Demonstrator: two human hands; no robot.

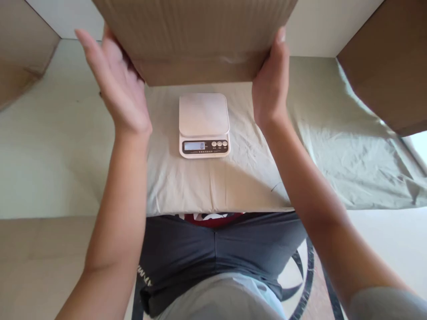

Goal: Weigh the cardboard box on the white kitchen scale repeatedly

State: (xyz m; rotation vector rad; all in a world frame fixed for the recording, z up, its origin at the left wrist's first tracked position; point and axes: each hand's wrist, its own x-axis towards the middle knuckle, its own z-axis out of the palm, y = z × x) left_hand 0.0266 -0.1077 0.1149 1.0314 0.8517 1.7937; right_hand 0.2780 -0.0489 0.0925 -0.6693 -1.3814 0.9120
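A large brown cardboard box (195, 38) hangs in the air at the top of the view, above a table. My left hand (116, 84) presses flat against its left side, fingers stretched upward. My right hand (271, 84) presses flat against its right side, thumb up along the edge. Both hands carry the box between them. Below the box, a small white digital kitchen scale (204, 125) sits on a pale cloth (316, 146); its display reads 0 and its platform holds nothing.
Another brown cardboard box (387, 66) stands at the right, on the cloth. A further cardboard piece (23, 49) shows at the upper left. A white wall runs behind. My lap in dark shorts is below the table edge.
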